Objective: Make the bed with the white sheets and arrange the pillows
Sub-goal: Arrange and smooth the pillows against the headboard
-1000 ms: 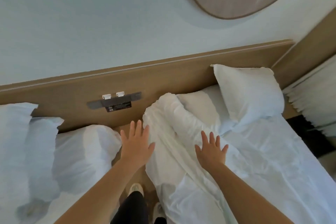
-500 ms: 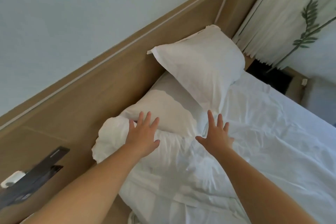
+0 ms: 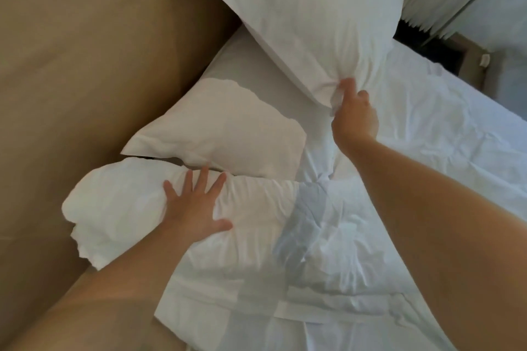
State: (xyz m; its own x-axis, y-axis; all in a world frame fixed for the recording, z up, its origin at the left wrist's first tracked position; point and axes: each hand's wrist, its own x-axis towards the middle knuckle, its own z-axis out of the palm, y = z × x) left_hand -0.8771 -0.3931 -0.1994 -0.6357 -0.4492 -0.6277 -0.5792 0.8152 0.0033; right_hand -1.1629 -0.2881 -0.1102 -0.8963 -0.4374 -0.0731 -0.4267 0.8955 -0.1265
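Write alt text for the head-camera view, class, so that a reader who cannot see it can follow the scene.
A person's right hand pinches the lower corner of the upright pillow leaning at the wooden headboard, while the left hand presses flat, fingers spread, on the bunched roll of white sheet. A second pillow lies flat between them on the wrinkled white bed.

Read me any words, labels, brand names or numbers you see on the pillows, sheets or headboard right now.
None: no text shows on the upper pillow, the lower pillow, the rolled white sheet or the headboard.
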